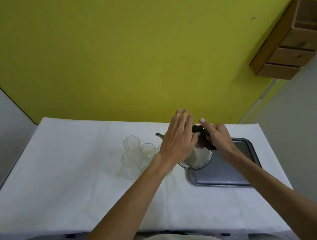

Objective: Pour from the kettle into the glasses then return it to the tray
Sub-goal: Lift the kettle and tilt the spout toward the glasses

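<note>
— Where is the kettle (196,157)?
— At the left end of the tray (230,178), its steel body overlapping that edge. I cannot tell whether the base rests on the tray.
— And the hands?
— The right hand (218,138) reaches in over the tray and has its fingers curled round the black handle (205,134), thumb pointing up. The left hand (178,139) lies palm down over the kettle's top with its fingers straight, grasping nothing.
— Which way is the spout (159,135) facing?
— Away from the tray, to the left, toward the glasses (131,143).
— Where do those stand?
— Clustered on the white cloth (80,169) just left of the tray, upright and clear, partly hidden by the left wrist.
</note>
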